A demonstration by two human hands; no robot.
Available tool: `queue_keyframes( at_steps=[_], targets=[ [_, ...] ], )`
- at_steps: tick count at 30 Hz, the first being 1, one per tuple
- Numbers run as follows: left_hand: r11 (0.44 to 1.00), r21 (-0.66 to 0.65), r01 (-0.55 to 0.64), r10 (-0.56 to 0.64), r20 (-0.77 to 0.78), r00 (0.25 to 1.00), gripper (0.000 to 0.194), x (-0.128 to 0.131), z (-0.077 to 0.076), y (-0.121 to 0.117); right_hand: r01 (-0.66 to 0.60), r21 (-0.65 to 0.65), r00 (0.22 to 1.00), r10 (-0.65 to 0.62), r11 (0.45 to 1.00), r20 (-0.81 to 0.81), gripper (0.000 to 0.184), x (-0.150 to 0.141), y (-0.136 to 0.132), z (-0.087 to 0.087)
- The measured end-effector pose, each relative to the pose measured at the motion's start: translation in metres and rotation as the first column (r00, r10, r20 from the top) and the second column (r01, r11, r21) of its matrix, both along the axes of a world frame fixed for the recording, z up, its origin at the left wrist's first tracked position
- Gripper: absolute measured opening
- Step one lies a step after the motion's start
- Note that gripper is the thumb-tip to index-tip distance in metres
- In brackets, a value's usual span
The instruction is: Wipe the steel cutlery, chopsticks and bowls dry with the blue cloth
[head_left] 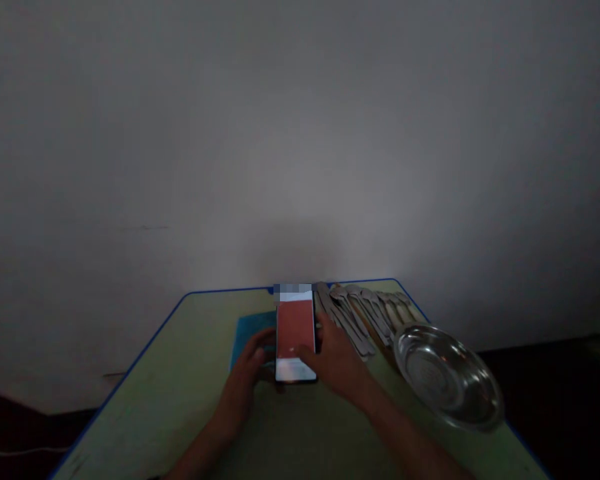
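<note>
A smartphone [295, 327] stands nearly upright in front of me, its lit screen showing a red block with pale areas above and below. My right hand [333, 353] grips its right edge, the thumb lying over the lower screen and the fingers partly hidden behind. On the other side my left hand [253, 363] has its curved fingers at the phone's left edge, their tips partly hidden by it. A flat blue sheet or cloth [250, 325] lies on the table behind the phone and left hand.
Several metal spoons and other cutlery [365, 310] lie in a row at the back right of the pale, blue-edged table [165, 373]. A shiny steel bowl [447, 377] sits by the right edge, in front of them. Behind the table rises a plain wall [300, 147].
</note>
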State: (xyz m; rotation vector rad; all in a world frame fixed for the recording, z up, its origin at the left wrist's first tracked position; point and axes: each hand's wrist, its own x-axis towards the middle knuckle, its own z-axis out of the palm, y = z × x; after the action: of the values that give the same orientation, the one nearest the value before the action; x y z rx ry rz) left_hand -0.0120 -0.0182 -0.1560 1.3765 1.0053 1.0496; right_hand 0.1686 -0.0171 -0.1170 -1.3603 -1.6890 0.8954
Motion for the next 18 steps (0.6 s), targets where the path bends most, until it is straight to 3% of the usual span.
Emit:
queue_keyframes(
  at_steps=[3,6,13,18],
  targets=[
    [1.0,0.002,0.021,-0.021,-0.171,0.985,0.05,-0.013,0.001,-0.01,0.031,-0.107,0.982,-0.05,0.994,-0.183,0.043,-0.013,-0.012,-0.03],
    [0.998,-0.002,0.058,-0.057,-0.257,0.965,0.046,-0.016,0.001,-0.013,-0.061,-0.139,0.951,0.015,0.988,-0.31,0.045,-0.013,-0.018,-0.049],
    [0.993,0.112,0.031,0.01,-0.354,0.935,0.039,-0.012,0.004,-0.008,-0.179,-0.154,0.924,0.113,0.972,-0.364,0.045,-0.01,-0.02,-0.055],
    [0.995,0.086,0.056,-0.023,-0.352,0.936,0.038,-0.016,0.0,-0.006,-0.202,-0.177,0.919,0.124,0.963,-0.374,0.046,-0.01,-0.021,-0.055]
  ],
)
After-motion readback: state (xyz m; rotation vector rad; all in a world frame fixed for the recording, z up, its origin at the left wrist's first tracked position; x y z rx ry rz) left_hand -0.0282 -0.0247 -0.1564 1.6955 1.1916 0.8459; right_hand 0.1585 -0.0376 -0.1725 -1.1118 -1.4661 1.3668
